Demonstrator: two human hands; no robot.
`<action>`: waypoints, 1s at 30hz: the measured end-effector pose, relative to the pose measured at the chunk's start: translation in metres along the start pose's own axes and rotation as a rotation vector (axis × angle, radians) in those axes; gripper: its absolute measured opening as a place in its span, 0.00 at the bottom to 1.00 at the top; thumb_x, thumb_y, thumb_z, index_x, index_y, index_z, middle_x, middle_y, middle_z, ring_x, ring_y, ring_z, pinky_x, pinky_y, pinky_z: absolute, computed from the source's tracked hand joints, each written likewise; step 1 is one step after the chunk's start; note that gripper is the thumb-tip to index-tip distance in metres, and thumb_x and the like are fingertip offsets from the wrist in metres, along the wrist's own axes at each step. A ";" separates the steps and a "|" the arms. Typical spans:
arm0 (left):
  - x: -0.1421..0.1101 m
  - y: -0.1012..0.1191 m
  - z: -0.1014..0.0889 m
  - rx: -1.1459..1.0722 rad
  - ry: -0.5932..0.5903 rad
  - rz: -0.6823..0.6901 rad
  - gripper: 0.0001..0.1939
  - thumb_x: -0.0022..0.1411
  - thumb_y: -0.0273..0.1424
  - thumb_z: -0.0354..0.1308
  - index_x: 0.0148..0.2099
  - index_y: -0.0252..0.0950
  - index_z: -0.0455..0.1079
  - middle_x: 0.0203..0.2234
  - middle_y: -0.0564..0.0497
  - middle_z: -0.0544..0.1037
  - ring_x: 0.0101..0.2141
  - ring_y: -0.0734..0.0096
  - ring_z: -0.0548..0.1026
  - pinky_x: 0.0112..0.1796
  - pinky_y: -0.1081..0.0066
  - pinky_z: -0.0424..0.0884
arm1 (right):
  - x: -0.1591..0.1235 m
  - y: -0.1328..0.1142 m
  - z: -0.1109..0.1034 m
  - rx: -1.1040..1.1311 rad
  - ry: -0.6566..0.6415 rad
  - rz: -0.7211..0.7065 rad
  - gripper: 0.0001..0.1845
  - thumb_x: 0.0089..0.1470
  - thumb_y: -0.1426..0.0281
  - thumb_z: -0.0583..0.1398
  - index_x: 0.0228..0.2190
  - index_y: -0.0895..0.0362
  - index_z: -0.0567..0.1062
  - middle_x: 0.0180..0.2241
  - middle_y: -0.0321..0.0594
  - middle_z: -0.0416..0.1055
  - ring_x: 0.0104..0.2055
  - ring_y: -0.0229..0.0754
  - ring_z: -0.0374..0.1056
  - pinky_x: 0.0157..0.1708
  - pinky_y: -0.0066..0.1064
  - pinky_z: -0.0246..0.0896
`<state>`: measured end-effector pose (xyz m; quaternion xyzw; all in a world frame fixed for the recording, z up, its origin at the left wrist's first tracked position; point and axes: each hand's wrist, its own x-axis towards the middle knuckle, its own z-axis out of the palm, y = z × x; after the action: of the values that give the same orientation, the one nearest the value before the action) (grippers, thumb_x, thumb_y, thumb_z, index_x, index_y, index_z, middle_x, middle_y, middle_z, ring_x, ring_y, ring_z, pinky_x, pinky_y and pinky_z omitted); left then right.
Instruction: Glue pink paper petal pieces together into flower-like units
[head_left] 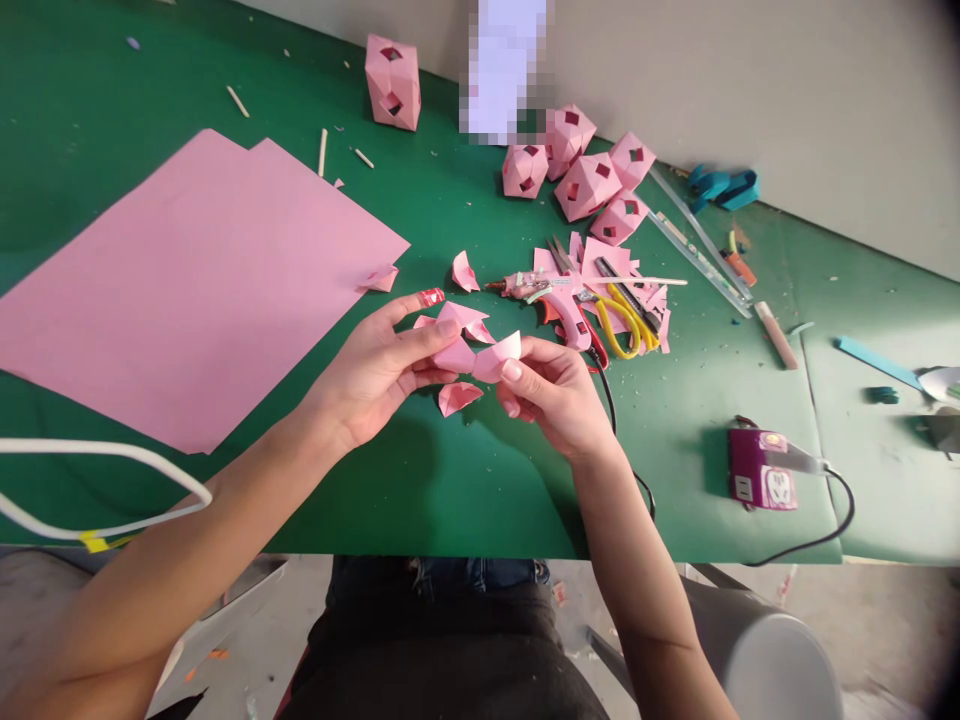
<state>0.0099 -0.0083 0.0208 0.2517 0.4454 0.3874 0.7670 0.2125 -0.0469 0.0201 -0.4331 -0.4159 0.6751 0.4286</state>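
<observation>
My left hand (390, 355) pinches a folded pink paper piece (454, 357) between thumb and fingers; a red wrapping covers one fingertip. A second folded pink paper piece (491, 362) is pinched by my right hand (551, 390), its edge meeting the left one. Whether the two are joined I cannot tell. Loose folded pieces lie close by: one (459, 398) just below my hands, another (465, 272) above them. To the right rests a pink hot glue gun (559, 295), with a glue stick sticking out of its back.
Large pink paper sheets (195, 290) cover the left of the green table. Yellow-handled scissors (626, 325) and a cutter lie among paper scraps. Several finished pink paper polyhedra (589, 187) stand at the back. A purple power adapter (761, 470) with a cord sits at right.
</observation>
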 end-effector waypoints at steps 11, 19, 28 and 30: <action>-0.004 0.000 0.000 -0.090 -0.084 0.024 0.34 0.51 0.32 0.82 0.58 0.38 0.72 0.42 0.52 0.82 0.37 0.72 0.82 0.41 0.71 0.83 | 0.004 0.002 0.001 0.113 0.086 -0.001 0.25 0.49 0.47 0.75 0.29 0.54 0.76 0.18 0.26 0.63 0.18 0.29 0.55 0.15 0.23 0.43; -0.005 0.001 -0.001 -0.096 -0.126 -0.020 0.37 0.47 0.32 0.84 0.58 0.37 0.74 0.46 0.49 0.83 0.36 0.71 0.82 0.38 0.72 0.84 | 0.003 0.004 0.004 0.189 0.037 0.009 0.23 0.50 0.50 0.75 0.29 0.54 0.77 0.19 0.27 0.65 0.18 0.29 0.56 0.15 0.23 0.43; -0.002 0.000 -0.003 -0.061 -0.163 -0.010 0.40 0.44 0.35 0.85 0.57 0.38 0.74 0.44 0.51 0.82 0.36 0.72 0.83 0.40 0.74 0.84 | 0.003 0.006 0.003 0.191 0.006 0.041 0.25 0.50 0.48 0.74 0.29 0.55 0.76 0.19 0.26 0.64 0.18 0.28 0.55 0.15 0.23 0.44; -0.002 0.000 -0.004 -0.042 -0.171 0.006 0.40 0.45 0.35 0.85 0.58 0.38 0.73 0.44 0.51 0.82 0.37 0.71 0.83 0.41 0.73 0.84 | 0.003 0.006 0.002 0.204 -0.016 0.041 0.24 0.52 0.49 0.74 0.29 0.55 0.76 0.20 0.27 0.65 0.18 0.28 0.56 0.16 0.23 0.44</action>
<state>0.0059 -0.0104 0.0199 0.2691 0.3693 0.3759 0.8062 0.2080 -0.0464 0.0144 -0.3903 -0.3395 0.7258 0.4534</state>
